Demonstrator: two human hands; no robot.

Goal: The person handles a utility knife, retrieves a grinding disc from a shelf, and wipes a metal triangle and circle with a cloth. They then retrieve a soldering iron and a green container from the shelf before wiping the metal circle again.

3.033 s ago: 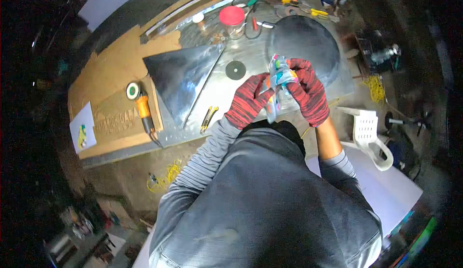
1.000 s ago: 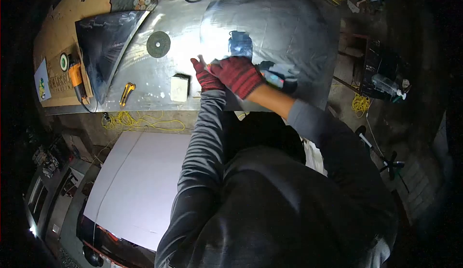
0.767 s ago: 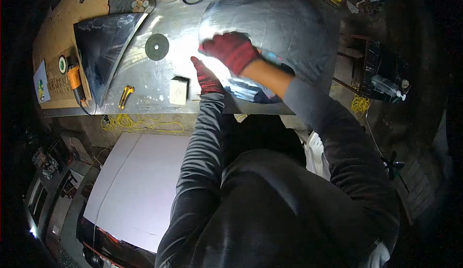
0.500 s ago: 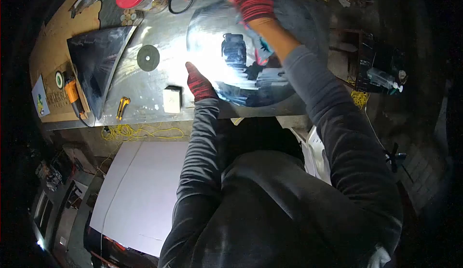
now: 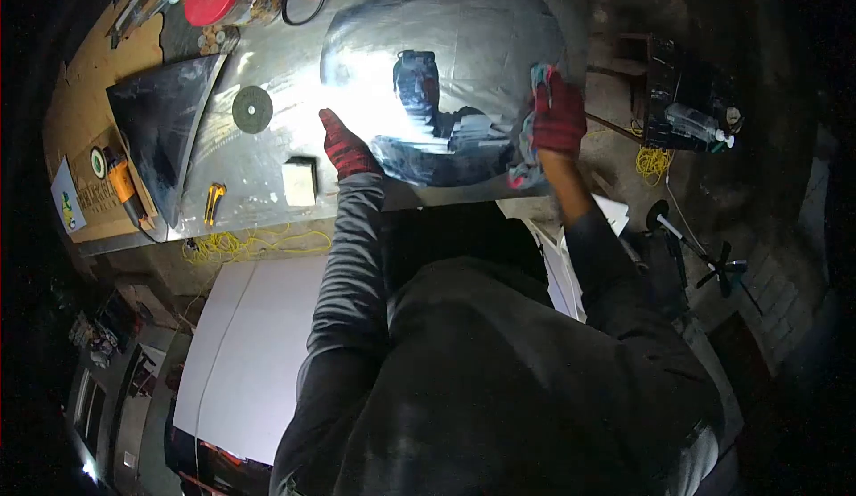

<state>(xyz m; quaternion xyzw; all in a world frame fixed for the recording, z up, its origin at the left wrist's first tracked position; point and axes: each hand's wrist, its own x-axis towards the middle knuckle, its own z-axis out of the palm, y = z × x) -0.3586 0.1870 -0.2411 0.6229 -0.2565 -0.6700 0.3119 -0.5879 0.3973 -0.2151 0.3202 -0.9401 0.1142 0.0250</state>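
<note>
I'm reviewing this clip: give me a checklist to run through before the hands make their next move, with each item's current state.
1. Cloth in hand: ok. The red-and-black-gloved right hand holds the multicoloured fabric cloth by the right edge of the round, dark, metal-looking plate.
2. Plate braced: cannot tell. The red-and-black-gloved left hand is at its lower-left rim, grip unclear.
3. Yellow-and-black box cutter off the plate: ok, lying to its left.
4. Orange-and-black angle grinder unplugged: cannot tell, no plug visible.
5. Plate surface readable throughout: not ok, bright glare covers its left part.
</note>
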